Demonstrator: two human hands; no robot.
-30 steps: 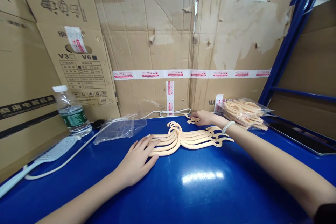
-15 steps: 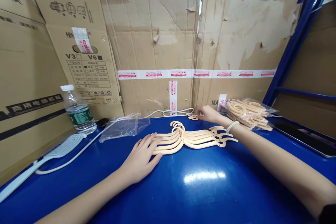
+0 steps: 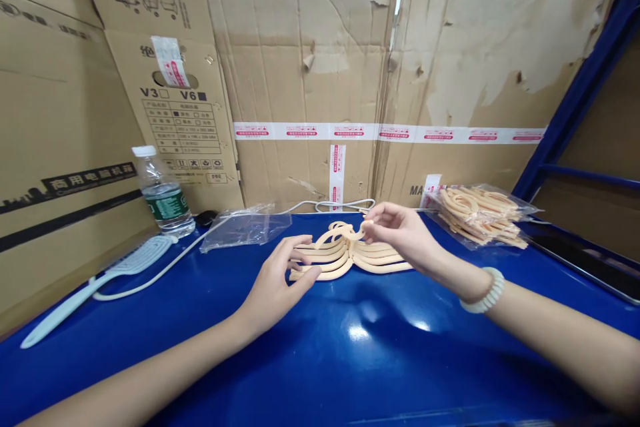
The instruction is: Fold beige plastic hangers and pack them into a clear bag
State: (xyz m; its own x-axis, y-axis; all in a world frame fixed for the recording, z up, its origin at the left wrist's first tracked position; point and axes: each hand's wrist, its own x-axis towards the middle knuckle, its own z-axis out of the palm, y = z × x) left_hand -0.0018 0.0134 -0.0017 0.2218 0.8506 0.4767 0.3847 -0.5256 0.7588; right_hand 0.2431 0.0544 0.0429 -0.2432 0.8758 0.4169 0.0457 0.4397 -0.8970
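Observation:
Several cream plastic clothes hangers point(image 3: 330, 273) lie in an overlapping row on the blue tabletop, their hooks point(image 3: 340, 227) towards the back. My left hand point(image 3: 280, 277) is at their left ends, thumb and fingers apart around the tips; whether it touches them is hard to tell. Above the right half of the row, my right hand point(image 3: 400, 230) pinches a small curved cream hook piece point(image 3: 356, 234) between thumb and fingers. That piece overlaps the hanger hooks in view, and my right hand hides the hangers' right ends.
Bagged cream hangers point(image 3: 480, 213) lie at the back right beside a dark flat device point(image 3: 585, 267). An empty clear bag point(image 3: 245, 227), a water bottle point(image 3: 167, 203), a pale hairbrush point(image 3: 135, 259) and a white cable point(image 3: 165, 275) are on the left. Cardboard panels point(image 3: 310, 80) stand behind.
My right hand has come from the back of the table towards the hanger hooks, bringing the small cream hook piece. My left hand has lifted from lying flat on the hangers, and its fingers now curve.

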